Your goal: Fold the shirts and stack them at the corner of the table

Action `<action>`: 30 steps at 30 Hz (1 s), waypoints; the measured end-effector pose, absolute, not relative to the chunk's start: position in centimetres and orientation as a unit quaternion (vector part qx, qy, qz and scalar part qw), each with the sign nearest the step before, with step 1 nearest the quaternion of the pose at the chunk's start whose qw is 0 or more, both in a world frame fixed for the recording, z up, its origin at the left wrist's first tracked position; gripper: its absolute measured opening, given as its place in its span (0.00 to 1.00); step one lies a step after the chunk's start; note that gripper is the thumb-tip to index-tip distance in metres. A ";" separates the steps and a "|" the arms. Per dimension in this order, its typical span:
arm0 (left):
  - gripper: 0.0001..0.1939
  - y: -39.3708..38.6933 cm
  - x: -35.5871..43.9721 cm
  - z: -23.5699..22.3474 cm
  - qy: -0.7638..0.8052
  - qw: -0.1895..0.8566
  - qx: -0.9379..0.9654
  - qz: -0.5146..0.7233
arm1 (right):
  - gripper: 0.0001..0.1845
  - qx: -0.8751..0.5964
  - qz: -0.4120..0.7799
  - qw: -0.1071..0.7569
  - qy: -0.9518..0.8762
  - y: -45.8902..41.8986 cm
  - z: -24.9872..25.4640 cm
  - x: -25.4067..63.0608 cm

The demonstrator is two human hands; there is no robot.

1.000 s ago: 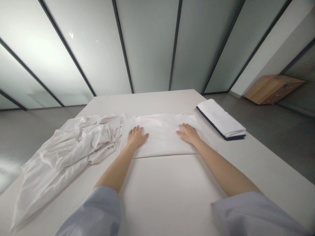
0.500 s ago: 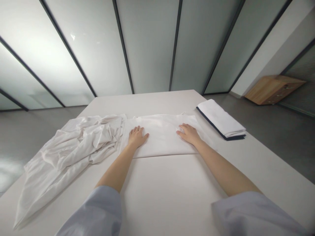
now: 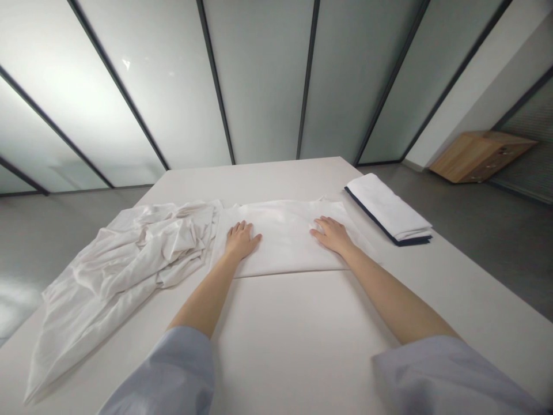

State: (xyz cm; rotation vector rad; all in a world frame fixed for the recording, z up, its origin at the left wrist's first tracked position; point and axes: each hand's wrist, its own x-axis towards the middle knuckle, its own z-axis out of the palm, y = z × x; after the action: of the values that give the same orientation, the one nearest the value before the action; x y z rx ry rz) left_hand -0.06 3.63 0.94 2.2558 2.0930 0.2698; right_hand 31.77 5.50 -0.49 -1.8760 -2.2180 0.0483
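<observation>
A folded white cloth [image 3: 283, 239] lies flat across the middle of the white table [image 3: 298, 328], its straight front edge toward me. My left hand [image 3: 242, 239] rests palm down on its left part, fingers spread. On the right part lies my right hand [image 3: 332, 235], also palm down with fingers apart. Neither hand grips anything. To the left, a large crumpled white cloth [image 3: 129, 259] is heaped, touching or nearly touching the folded one, with a corner stretching toward the near left.
At the right table edge sits a stack of folded cloths [image 3: 386, 206], white above and dark navy beneath. Beyond the table stand frosted glass panels [image 3: 263, 80] with dark frames. A wooden cabinet [image 3: 470, 157] is on the floor at the far right.
</observation>
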 end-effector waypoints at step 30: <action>0.29 3.6 -0.1 1.1 0.677 0.026 0.731 0.080 | 0.25 -0.640 0.013 0.117 -0.759 5.3 -0.3 31.6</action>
State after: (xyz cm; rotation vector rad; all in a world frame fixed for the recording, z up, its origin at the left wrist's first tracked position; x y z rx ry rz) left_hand -0.07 3.57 1.08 2.2601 2.0907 0.2461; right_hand 31.61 5.33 -0.25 -1.8745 -2.2220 0.0390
